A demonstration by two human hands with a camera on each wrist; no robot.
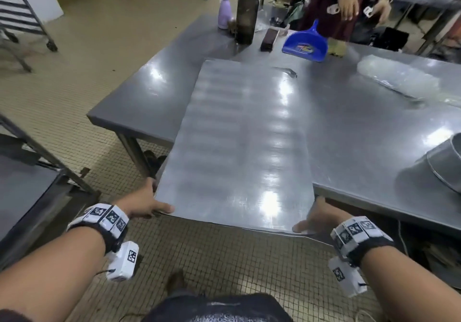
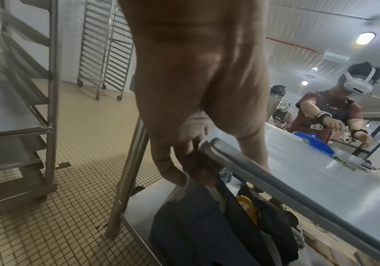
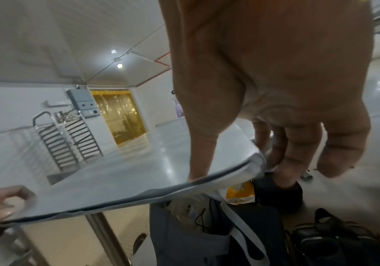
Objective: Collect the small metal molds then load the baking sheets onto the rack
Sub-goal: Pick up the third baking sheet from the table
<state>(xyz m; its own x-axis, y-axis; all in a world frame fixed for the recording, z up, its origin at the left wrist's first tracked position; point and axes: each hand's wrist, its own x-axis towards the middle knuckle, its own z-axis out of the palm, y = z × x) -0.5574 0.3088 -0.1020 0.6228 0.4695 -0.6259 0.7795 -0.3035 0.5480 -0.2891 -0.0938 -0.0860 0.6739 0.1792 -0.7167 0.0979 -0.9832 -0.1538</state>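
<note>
Gripping baking sheet [image 1: 239, 132] near corners, left hand [image 1: 143, 203], right hand [image 1: 318, 215], seemingly off table [image 1: 374, 112]

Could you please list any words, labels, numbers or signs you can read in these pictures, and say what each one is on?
No text is legible in any view.
Blue dustpan: a coloured sticker, too blurred to read.
Wristbands and wrist cameras: square black-and-white coded markers, not words.
Other person's shirt: a faint chest print, too small to read.
Yellow bag under the table: dark marks, blurred.

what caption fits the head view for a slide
Both hands, left hand and right hand, grip baking sheet overhanging steel table.
</note>
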